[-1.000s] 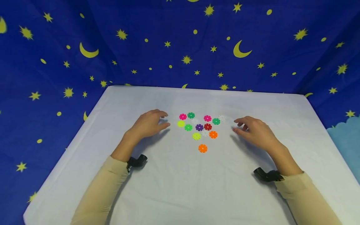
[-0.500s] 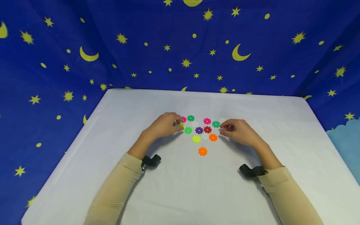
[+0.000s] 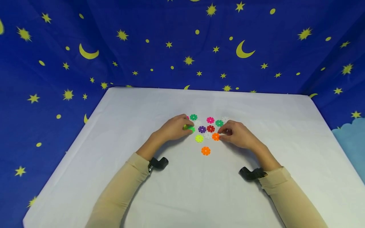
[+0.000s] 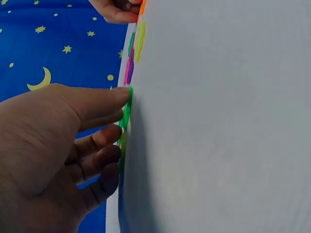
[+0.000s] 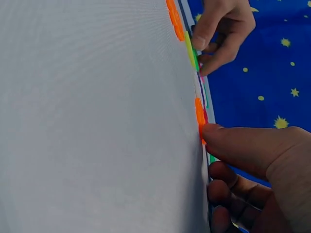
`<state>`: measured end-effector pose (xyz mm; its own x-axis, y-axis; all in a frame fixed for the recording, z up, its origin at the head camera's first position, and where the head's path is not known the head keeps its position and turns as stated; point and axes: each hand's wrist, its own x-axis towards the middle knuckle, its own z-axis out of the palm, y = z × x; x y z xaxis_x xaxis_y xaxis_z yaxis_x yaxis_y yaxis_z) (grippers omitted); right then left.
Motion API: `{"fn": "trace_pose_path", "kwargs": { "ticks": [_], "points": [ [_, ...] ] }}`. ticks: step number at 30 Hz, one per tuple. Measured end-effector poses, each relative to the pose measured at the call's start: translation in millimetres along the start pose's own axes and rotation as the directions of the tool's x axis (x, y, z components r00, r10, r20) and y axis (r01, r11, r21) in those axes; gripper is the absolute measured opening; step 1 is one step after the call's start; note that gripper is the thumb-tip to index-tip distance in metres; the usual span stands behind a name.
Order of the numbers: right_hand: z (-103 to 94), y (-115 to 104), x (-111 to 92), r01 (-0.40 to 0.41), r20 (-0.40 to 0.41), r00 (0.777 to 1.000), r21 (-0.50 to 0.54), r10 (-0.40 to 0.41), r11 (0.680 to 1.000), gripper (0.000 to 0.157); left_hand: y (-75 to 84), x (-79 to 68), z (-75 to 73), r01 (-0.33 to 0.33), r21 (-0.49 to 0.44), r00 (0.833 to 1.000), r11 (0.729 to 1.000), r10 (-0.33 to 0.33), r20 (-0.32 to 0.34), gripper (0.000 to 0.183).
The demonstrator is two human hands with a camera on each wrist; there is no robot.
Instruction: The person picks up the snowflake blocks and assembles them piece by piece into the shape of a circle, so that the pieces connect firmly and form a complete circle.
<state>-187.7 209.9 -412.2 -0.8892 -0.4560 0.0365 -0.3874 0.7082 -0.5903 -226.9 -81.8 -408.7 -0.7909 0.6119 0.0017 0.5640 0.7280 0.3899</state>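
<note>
Several flat, notched plastic discs lie on the white table. My left hand point(image 3: 175, 128) reaches over the left of the group, its thumb at the edge of a light green disc point(image 3: 192, 129). Beneath its fingers a yellow disc point(image 3: 186, 126) is partly covered. On the other side my right hand point(image 3: 239, 134) has its thumb against an orange disc point(image 3: 215, 136), also seen as an orange disc point(image 5: 200, 116) in the right wrist view. Both discs appear flat on the table, with thumb and fingers still apart. Purple point(image 3: 202, 129) and red point(image 3: 210, 129) discs lie between the hands.
A second orange disc point(image 3: 206, 151) lies nearest the person, below a yellow-green disc point(image 3: 199, 138). Pink point(image 3: 210, 120) and dark green point(image 3: 219, 123) discs sit farther back, beside white ones. Behind the white table point(image 3: 182, 190) hangs a blue curtain point(image 3: 159, 57) with stars and moons.
Both hands have moved inward from the sides to the discs. My left hand now partly covers the pink and yellow discs; my right hand has come to the orange one. The discs have not visibly shifted.
</note>
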Motion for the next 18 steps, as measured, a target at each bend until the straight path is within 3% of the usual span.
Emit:
{"fn": "trace_pose_path", "kwargs": {
  "ticks": [10, 18],
  "points": [
    [2.3, -2.8, -0.6, 0.079, 0.013, 0.997, -0.017, -0.079, 0.997, 0.018, 3.0, -0.9, 2.5, -0.006, -0.027, 1.000, 1.000, 0.007, 0.027, 0.022],
    [5.9, -1.1, -1.4, 0.126, 0.024, 0.992, -0.052, -0.124, 0.991, 0.022, 4.6, -1.3, 3.4, 0.011, -0.008, 0.997, 1.000, -0.010, 0.073, 0.028]
  ]
}}
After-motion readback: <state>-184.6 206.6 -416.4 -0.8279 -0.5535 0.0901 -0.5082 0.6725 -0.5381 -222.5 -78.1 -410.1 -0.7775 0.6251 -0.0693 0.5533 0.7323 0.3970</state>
